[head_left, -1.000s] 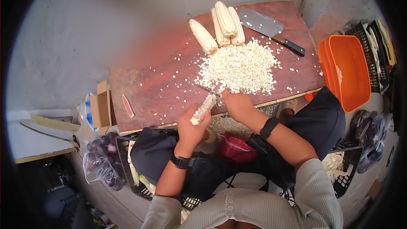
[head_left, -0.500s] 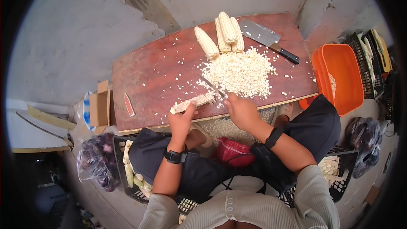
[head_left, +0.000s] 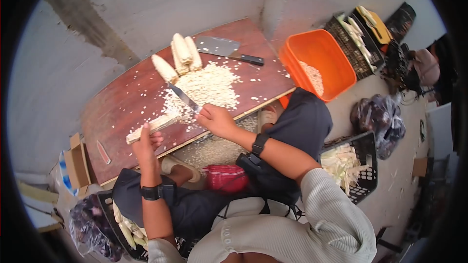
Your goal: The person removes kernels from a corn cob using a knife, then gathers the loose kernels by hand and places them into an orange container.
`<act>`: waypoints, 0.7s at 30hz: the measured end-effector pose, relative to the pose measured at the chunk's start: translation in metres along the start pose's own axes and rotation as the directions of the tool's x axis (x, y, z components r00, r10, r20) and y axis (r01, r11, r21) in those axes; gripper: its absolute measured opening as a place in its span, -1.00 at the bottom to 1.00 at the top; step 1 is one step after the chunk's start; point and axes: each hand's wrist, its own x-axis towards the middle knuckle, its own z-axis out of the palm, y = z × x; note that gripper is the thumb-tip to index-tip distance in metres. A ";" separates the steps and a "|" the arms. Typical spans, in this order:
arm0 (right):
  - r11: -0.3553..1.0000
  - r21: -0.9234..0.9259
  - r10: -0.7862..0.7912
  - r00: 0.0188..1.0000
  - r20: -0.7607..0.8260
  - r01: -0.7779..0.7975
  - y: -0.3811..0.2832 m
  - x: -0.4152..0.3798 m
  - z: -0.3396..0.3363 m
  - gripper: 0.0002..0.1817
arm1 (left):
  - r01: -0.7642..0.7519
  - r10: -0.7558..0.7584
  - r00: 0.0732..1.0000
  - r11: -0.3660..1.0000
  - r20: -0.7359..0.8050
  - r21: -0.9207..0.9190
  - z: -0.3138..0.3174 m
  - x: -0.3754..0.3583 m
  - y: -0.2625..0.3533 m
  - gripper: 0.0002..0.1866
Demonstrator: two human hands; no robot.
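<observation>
My left hand [head_left: 147, 145] holds a stripped corn cob [head_left: 155, 126] over the front part of the red-brown table [head_left: 114, 112], thumb along it and some fingers lifted. My right hand [head_left: 218, 120] is closed on the handle of a small knife [head_left: 184, 97], its blade pointing up and left over the loose kernels. A wide heap of pale kernels [head_left: 214, 85] lies beyond both hands. Behind it several whole cobs [head_left: 183, 54] are grouped, with one cob [head_left: 165, 68] leaning apart on the left. A cleaver [head_left: 219, 47] with a black handle rests to their right.
An orange tub [head_left: 324, 61] with kernels inside stands right of the table. Black crates [head_left: 368, 165] with husks and a bag of dark produce [head_left: 378, 119] are on the floor. A red sack [head_left: 225, 178] lies between my legs. A cardboard box [head_left: 78, 163] stands at the left.
The view has turned to the right, so the table appears farther left. The knife blade is now a little away from the cob, and some left fingers have loosened.
</observation>
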 end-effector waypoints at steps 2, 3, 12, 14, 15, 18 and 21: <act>0.997 0.031 0.066 0.997 -0.046 -0.064 0.002 -0.008 -0.001 -0.64 | -0.020 0.021 1.000 0.999 0.022 -0.031 0.001 -0.005 0.006 -0.65; 0.995 0.051 0.089 0.994 -0.066 -0.086 0.004 -0.011 0.000 -0.63 | -0.009 0.010 1.000 0.998 0.020 -0.055 0.002 -0.004 0.006 -0.66; 0.980 -0.097 0.171 0.985 -0.017 -0.172 0.016 -0.043 0.012 -0.73 | 0.165 -0.144 0.986 0.932 0.088 -0.322 0.014 0.002 0.001 -0.71; 0.976 -0.085 0.196 0.980 -0.035 -0.198 0.025 -0.046 0.019 -0.73 | 0.204 -0.160 0.974 0.924 0.159 -0.324 0.018 0.000 0.002 -0.72; 0.983 -0.067 0.162 0.980 -0.112 -0.171 0.033 -0.047 0.025 -0.70 | 0.212 -0.151 0.966 0.929 0.209 -0.305 0.023 -0.004 0.004 -0.72; 0.984 -0.100 0.138 0.986 -0.095 -0.147 0.034 -0.044 0.025 -0.71 | 0.201 -0.092 0.939 0.928 0.331 -0.314 0.070 -0.055 0.022 -0.76; 0.983 -0.065 0.170 0.983 -0.064 -0.174 0.024 -0.045 0.019 -0.71 | 0.058 -0.025 0.626 0.998 0.779 -0.014 0.122 -0.134 0.016 -0.68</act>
